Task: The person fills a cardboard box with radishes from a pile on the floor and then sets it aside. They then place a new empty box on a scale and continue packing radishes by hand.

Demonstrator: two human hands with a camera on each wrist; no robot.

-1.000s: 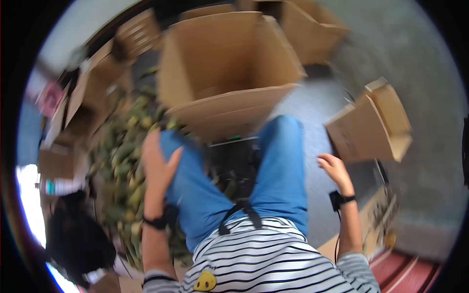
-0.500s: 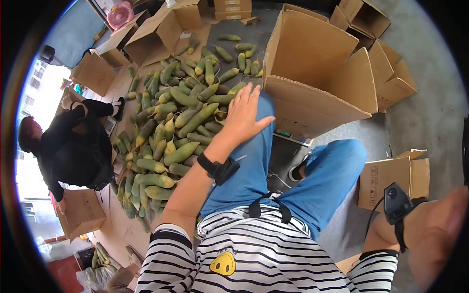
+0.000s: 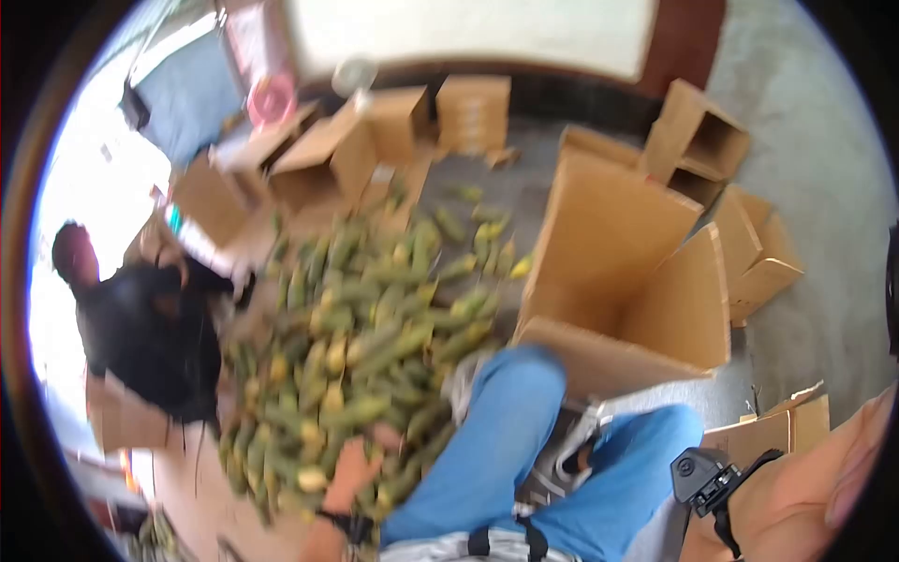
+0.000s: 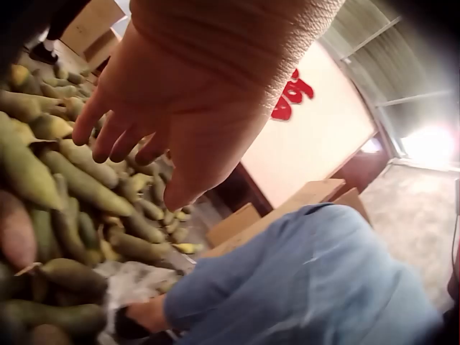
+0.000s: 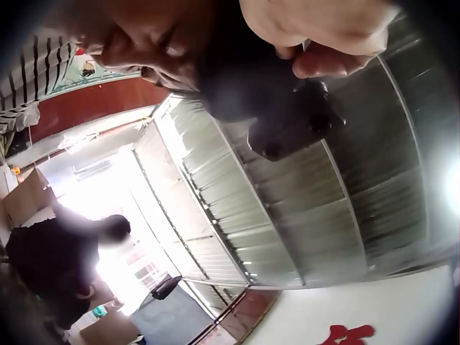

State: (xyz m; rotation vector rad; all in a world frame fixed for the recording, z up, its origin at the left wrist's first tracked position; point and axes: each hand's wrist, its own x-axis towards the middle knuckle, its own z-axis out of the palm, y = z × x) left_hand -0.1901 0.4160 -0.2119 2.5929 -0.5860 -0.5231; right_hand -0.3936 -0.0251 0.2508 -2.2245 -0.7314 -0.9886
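Our left hand (image 4: 165, 108), spread and empty over the corn pile (image 4: 65, 180) at left, could set it sliding; whether our right hand (image 3: 824, 487) grips anything, we cannot tell.

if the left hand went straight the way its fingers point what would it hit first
Probably the pile of long green vegetables: the left hand points open fingers down at it, nothing between; depth unclear.

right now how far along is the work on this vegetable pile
Little looks done: the open box shows only bare cardboard inside. In hand: the left hand reaches open over the pile, holding nothing; the right hand is raised away from it. A large pile is left.
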